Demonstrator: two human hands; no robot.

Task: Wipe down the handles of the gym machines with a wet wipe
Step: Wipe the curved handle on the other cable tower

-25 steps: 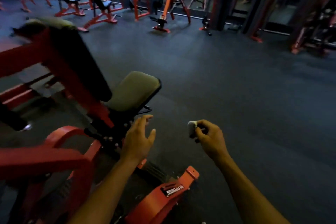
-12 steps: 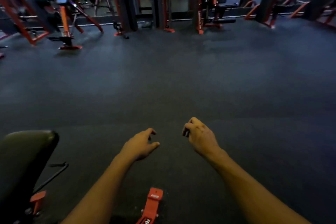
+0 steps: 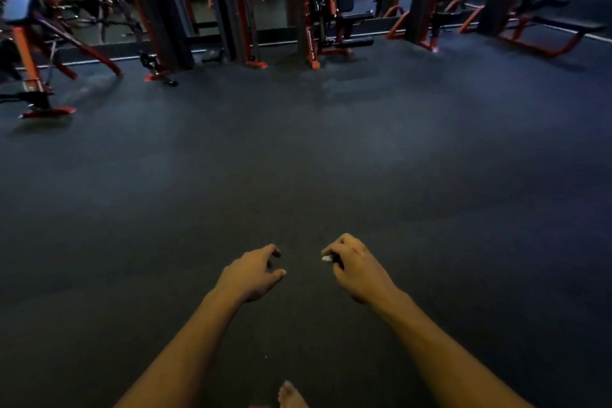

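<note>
Pinching wet wipe (image 3: pixel 326 258), right hand (image 3: pixel 359 270)

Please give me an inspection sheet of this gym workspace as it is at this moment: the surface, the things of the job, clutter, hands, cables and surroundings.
Surface: dark rubber floor, bare in the middle.
Job's things: wet wipe, a small white piece showing at the right hand's fingertips; no handle within reach.
Clutter: nothing seen.
Hands: left hand loosely curled, holding nothing; right hand pinches the wipe.
Cables: nothing clearly seen; too dim to tell.
Surroundings: orange-framed machines along the far side; bench at far left; bare foot at bottom edge.
</note>
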